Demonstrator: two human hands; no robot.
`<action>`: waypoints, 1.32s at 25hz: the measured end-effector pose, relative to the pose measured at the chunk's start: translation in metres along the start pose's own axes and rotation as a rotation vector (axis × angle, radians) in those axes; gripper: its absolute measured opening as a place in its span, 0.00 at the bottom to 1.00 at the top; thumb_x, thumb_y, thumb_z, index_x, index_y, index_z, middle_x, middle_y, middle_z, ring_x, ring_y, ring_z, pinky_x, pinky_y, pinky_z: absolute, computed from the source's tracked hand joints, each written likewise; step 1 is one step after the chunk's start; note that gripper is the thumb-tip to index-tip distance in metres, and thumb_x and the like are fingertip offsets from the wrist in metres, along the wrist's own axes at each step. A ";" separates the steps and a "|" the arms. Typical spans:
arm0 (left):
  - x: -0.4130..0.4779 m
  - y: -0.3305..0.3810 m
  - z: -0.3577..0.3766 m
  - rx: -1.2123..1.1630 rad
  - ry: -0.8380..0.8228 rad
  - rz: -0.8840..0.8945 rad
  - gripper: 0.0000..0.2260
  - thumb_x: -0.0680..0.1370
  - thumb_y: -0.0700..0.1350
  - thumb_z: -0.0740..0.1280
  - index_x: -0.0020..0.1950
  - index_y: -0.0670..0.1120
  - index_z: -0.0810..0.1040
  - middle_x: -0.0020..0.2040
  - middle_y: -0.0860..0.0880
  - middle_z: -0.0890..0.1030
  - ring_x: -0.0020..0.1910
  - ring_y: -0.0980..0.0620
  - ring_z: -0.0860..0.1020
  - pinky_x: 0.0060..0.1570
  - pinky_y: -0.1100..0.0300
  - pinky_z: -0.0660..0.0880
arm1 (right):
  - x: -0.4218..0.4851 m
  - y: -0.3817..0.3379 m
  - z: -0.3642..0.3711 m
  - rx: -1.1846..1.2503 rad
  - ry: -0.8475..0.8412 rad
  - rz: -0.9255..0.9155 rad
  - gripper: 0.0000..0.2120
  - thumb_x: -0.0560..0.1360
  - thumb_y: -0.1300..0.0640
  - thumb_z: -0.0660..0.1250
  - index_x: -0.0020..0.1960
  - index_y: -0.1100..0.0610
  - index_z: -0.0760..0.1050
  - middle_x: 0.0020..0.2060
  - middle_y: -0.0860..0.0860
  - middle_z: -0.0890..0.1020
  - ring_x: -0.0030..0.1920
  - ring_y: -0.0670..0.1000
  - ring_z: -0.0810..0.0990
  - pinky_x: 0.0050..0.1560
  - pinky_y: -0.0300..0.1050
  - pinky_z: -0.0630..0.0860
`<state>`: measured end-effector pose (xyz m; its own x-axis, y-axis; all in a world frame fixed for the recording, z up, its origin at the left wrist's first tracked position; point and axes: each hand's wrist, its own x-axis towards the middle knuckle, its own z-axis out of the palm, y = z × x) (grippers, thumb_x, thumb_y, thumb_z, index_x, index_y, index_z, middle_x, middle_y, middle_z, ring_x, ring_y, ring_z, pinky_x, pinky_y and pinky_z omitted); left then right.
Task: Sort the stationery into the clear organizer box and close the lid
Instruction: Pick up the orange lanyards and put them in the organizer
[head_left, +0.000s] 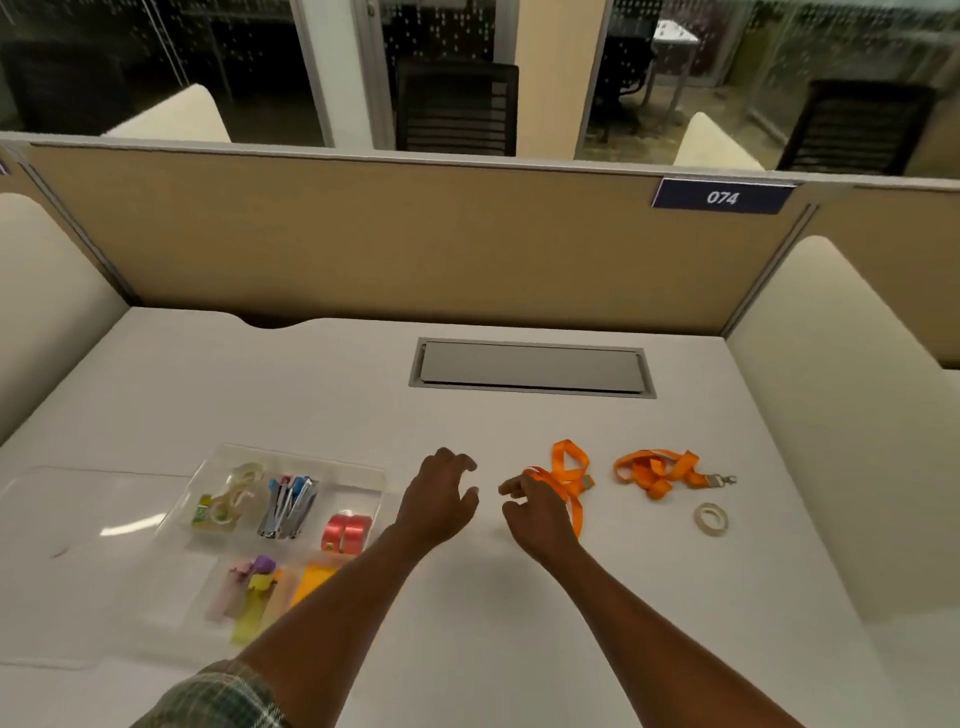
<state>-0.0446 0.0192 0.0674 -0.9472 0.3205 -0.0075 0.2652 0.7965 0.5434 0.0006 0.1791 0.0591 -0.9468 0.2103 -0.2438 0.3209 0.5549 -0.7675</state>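
Observation:
The clear organizer box (358, 475) lies open at the left of the white desk, its lid (78, 519) flat beside it. Its compartments hold tape rolls (228, 499), pens (288, 504), red ribbon (347, 532) and coloured sticky tabs (254, 587). My left hand (439, 501) hovers just right of the box, fingers spread and holding nothing. My right hand (537, 512) pinches an orange lanyard (569, 475) that rests on the desk. A second orange lanyard (662, 470) with a metal clip lies further right, and a clear tape roll (710, 518) sits below it.
A grey cable hatch (532, 368) is set into the desk behind the hands. A tan partition (415, 239) with a "074" label (722, 197) closes the back. Cream side dividers (831, 395) flank the desk.

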 end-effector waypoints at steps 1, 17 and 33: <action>0.002 0.012 0.010 0.004 -0.016 0.019 0.16 0.77 0.47 0.68 0.64 0.47 0.75 0.58 0.47 0.75 0.58 0.48 0.74 0.53 0.53 0.75 | -0.001 0.014 -0.011 -0.001 0.018 0.021 0.11 0.75 0.64 0.65 0.55 0.56 0.80 0.56 0.51 0.81 0.58 0.50 0.78 0.55 0.40 0.72; 0.042 0.106 0.120 0.202 -0.255 0.124 0.22 0.77 0.46 0.65 0.71 0.50 0.69 0.69 0.46 0.69 0.61 0.43 0.74 0.49 0.51 0.77 | -0.007 0.165 -0.141 -0.508 0.344 0.194 0.23 0.76 0.53 0.65 0.71 0.53 0.70 0.68 0.55 0.71 0.68 0.56 0.70 0.60 0.50 0.74; 0.050 0.101 0.144 0.423 -0.367 0.128 0.22 0.79 0.37 0.56 0.74 0.48 0.66 0.66 0.45 0.72 0.64 0.45 0.71 0.56 0.53 0.73 | 0.010 0.209 -0.162 -0.636 0.190 0.203 0.24 0.80 0.53 0.62 0.75 0.50 0.65 0.67 0.53 0.70 0.62 0.54 0.71 0.53 0.47 0.78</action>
<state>-0.0394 0.1890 0.0012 -0.7980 0.5249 -0.2960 0.4945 0.8511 0.1762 0.0618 0.4272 -0.0076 -0.8638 0.4654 -0.1932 0.4995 0.8414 -0.2064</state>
